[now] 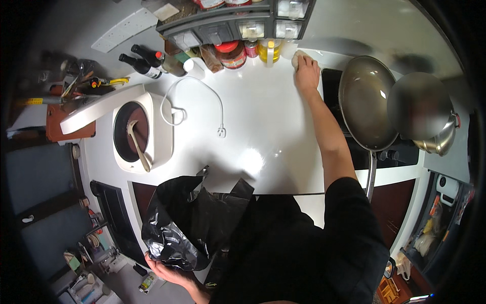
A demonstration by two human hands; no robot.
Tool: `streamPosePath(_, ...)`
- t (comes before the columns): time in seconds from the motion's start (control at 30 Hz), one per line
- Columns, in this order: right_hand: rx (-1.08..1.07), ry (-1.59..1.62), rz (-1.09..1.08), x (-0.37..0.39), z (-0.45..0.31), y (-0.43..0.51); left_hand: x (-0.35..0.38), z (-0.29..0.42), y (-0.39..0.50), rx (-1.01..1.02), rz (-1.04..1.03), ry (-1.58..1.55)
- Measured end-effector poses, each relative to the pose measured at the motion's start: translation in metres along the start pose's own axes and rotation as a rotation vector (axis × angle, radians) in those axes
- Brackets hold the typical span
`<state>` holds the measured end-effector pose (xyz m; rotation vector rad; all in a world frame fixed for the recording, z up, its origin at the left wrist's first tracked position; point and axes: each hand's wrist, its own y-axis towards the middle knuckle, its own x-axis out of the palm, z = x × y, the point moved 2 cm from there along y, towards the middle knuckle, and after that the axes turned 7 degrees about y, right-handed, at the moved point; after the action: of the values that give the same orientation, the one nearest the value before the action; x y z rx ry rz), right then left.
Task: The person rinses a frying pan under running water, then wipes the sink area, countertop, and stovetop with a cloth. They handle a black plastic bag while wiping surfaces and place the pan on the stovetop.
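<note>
My right hand (308, 73) is stretched to the back of the white countertop (258, 110), closed over a pale, crumpled cloth (297, 60). Just left of it stands a jug of yellow oil (269, 52). Low on the left, my left hand (167, 270) grips the underside of a black plastic bag (178, 228). The bag's mouth gapes upward by the counter's front edge, and its inside is too dark to make out. A white power cord (218, 95) with a plug lies loose on the counter between my hands.
At left, a white rice cooker (161, 129) has its lid raised and a ladle (137, 146) inside. Bottles (142, 67) and a red-lidded jar (230, 57) line the wall. A large wok (366, 102) tilts over the black hob (406, 154), its handle projecting past the counter edge.
</note>
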<state>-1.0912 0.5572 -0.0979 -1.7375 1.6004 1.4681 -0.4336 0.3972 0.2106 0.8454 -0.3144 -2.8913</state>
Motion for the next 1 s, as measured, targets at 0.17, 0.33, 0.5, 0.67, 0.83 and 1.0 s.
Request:
streamPosePath(0.17, -0.115, 0.008, -0.026, -0.007, -0.021, -0.046, 0.004, -0.007, 0.002, -0.081, -0.063, -0.087)
streamPosePath(0.33, -0.383, 0.283, -0.239, -0.021, -0.1, -0.183, 0.017, -0.002, 0.013, -0.083, -0.047, -0.121)
streamPosePath(0.5, -0.286, 0.313, -0.239, 0.006, -0.098, -0.124, 0.009, -0.007, 0.016, -0.048, 0.01, -0.143)
streamPosePath(0.67, -0.303, 0.188, -0.081, 0.07, -0.154, -0.083, -0.01, -0.022, 0.007, -0.027, -0.005, -0.003)
streamPosePath(0.83, -0.494, 0.455, -0.429, 0.071, -0.225, -0.113, -0.008, -0.012, -0.001, -0.105, 0.069, -0.05)
streamPosePath(1.0, -0.712, 0.509, -0.608, 0.029, -0.223, -0.189, -0.003, -0.012, 0.0, -0.079, -0.048, -0.203)
